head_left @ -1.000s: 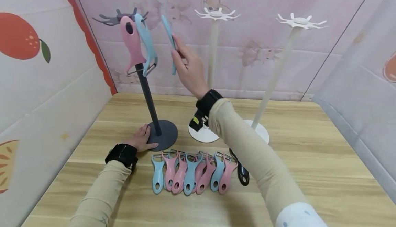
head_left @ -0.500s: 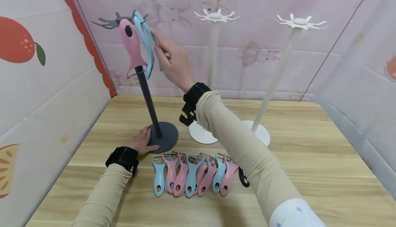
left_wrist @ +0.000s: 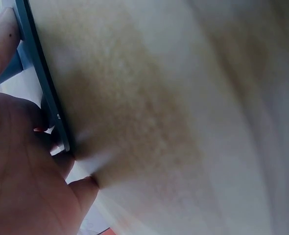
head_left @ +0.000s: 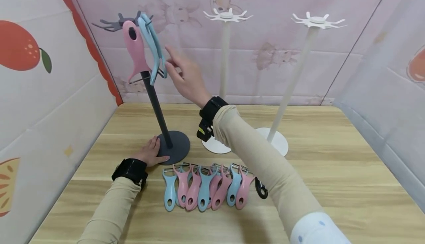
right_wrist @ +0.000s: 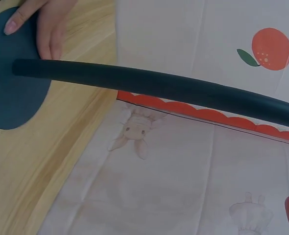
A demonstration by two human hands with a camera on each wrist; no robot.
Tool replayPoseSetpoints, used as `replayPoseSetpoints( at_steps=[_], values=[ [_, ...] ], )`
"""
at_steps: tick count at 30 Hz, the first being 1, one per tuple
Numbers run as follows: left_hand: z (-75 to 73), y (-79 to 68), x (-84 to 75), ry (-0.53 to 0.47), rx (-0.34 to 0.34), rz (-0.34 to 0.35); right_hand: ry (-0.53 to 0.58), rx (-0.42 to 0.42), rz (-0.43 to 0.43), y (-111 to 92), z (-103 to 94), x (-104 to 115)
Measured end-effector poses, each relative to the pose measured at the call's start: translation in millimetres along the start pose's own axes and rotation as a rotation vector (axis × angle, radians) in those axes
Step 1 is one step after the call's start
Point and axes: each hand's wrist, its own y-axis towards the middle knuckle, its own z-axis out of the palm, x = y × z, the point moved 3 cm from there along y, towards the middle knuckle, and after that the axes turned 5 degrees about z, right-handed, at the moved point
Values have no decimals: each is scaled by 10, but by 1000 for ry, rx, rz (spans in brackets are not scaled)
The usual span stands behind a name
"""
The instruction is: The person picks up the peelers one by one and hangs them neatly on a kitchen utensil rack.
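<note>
My right hand (head_left: 187, 75) is in mid-air just right of a dark grey hook stand (head_left: 156, 103), its extended fingers close to a blue peeler (head_left: 163, 61). That peeler hangs from a hook beside a second blue peeler (head_left: 148, 39), partly overlapping it. To their left hangs a pink peeler (head_left: 134, 48). Low on the left, my left hand (head_left: 149, 152) rests against the stand's round base, with the thumb (right_wrist: 18, 18) on top. The left wrist view shows the edge of the base (left_wrist: 41, 73) beside the fingers.
In front of the stand lies a row of pink and blue peelers (head_left: 204, 190), with a black peeler (head_left: 261, 189) at its right end. Two white hook stands, one in the middle (head_left: 225, 52) and one at right (head_left: 293, 78), have bare hooks. Patterned cloth walls (head_left: 265, 52) enclose the table.
My right hand has brought a blue peeler left to the dark stand, hung it beside the other blue one and let go. The left hand stays at the base.
</note>
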Motion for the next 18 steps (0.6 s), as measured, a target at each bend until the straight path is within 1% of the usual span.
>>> replayPoseSetpoints(
  at_steps=[5, 10, 15, 18],
  values=[
    [-8, -19, -46, 14, 14, -1, -3, 25, 2, -197, -51, -75],
    [1, 1, -42, 19, 10, 21, -30, 74, -29, -442, -166, -139],
    [-9, -7, -43, -5, 11, 27, -65, 127, -92, -656, -310, -155],
    [12, 13, 23, -15, 9, 35, -82, 160, -129, -774, -400, -150]
  ],
)
